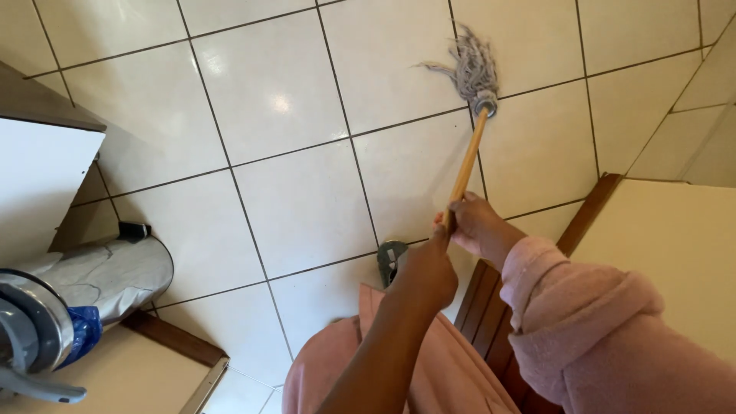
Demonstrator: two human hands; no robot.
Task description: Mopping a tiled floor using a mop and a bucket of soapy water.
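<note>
Head view: the white tiled floor [291,199] fills most of the frame, with a metal pedal bin [100,276] at the left by a wall. The mop [474,115] reaches forward, its grey string head [473,69] lying soft and limp on a tile, its wooden handle [468,165] stiff and probably light. Both of the 2 hands wrap the handle's near end: the right hand [477,226] ahead, the left hand [429,268] just behind, a sensible hold.
</note>
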